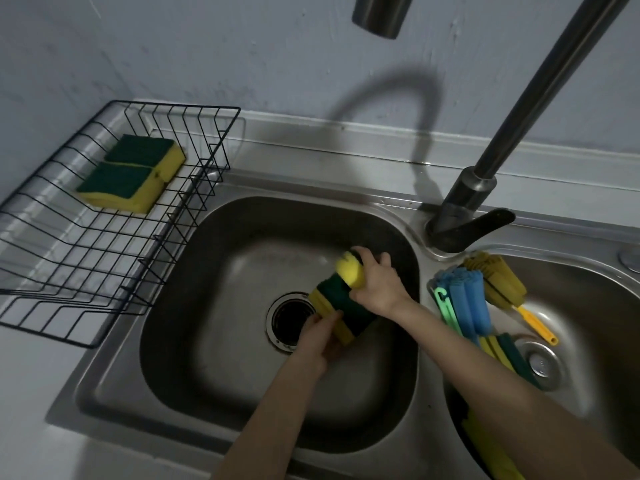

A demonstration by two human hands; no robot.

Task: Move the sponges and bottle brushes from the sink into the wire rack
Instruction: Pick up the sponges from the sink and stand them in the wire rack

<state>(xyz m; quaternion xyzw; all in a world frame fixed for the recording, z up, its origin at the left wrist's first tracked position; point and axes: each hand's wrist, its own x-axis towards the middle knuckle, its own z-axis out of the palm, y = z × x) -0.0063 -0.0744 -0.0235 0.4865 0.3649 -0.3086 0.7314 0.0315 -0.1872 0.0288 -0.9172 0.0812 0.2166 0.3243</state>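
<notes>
Two basins in your steel sink (242, 188), wire rack (52, 271) far left holding two sponges (131, 171), your right hand (375, 282) and left hand (323, 336) each clamped on a sponge (351, 271) above the left drain (291, 320), brushes (471, 299) in the right basin.

I saw a black wire rack (114, 216) with a grid pattern, holding two sponges (133, 173) that were yellow with dark green tops. The sponges in my hands (341, 301) were the same yellow and dark green. The sink (242, 358) was dull grey steel, the tap (485, 174) dark grey, the wall pale blue-grey. In the right basin lay a blue brush (472, 303) with a light green handle and a mustard-yellow brush (498, 277) with a bright yellow handle.
</notes>
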